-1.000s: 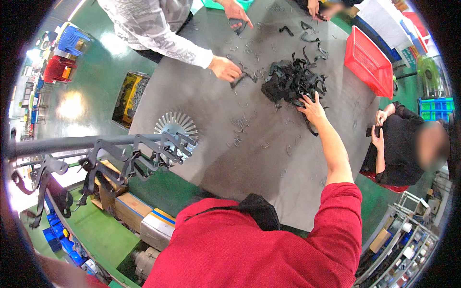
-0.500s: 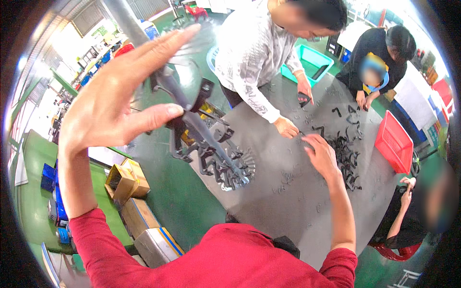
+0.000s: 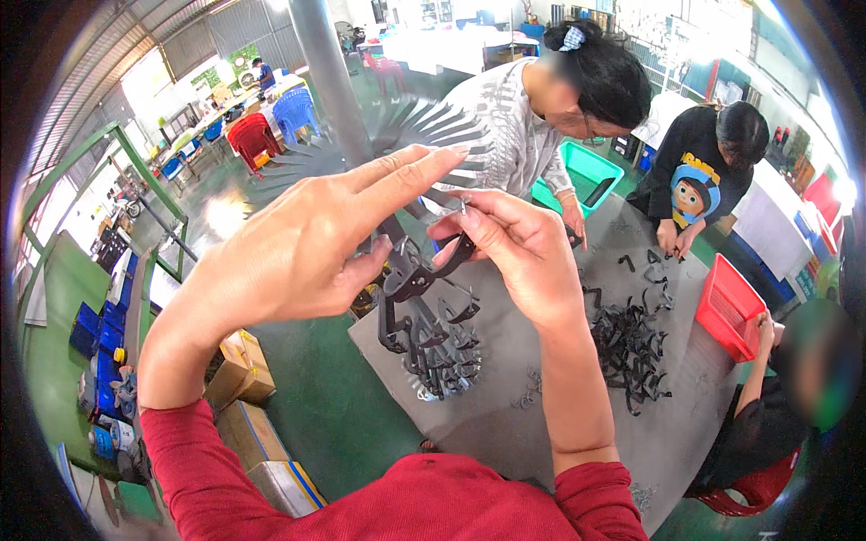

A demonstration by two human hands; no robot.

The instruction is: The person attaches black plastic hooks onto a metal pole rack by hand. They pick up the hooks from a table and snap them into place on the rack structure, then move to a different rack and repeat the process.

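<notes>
A grey upright rack (image 3: 390,135), with thin metal prongs fanning out round its top, stands in front of me. Dark curved pieces (image 3: 408,287) hang in tiers down its lower part. My left hand (image 3: 307,243) is raised beside the rack, fingers stretched and thumb apart, with no piece seen in it. On the rack's right side my right hand (image 3: 523,248) pinches a black curved piece (image 3: 456,257) near the prongs. Its fingers hide part of that piece, so I cannot tell if it is hooked on. Loose black curved pieces (image 3: 631,347) are heaped on the grey table (image 3: 505,442).
Across the table a co-worker in a grey patterned top (image 3: 505,117) bends over, near a turquoise basket (image 3: 600,167). Another in black (image 3: 722,171) works farther right. A person at the right edge touches a red basket (image 3: 722,311). Cardboard boxes (image 3: 244,370) stand at lower left.
My right hand has risen from the table to the rack, with a black curved piece in its fingers. My left hand has shifted right. A co-worker's hand now touches the red basket.
</notes>
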